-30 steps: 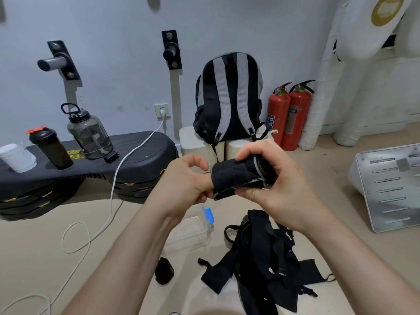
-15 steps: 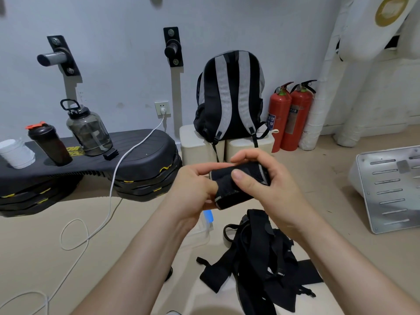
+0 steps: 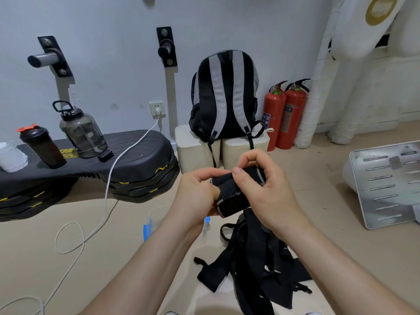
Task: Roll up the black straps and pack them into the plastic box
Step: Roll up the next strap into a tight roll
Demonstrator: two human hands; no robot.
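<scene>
place: gym room | cues: stacked step platforms (image 3: 150,155); shaker bottle (image 3: 44,148); white punching bags (image 3: 363,30); wall pegs (image 3: 48,56)

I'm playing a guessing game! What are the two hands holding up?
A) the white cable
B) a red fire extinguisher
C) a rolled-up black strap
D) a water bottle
C: the left hand and the right hand both grip the rolled black strap, held up above the pile of loose straps lying below.
</scene>
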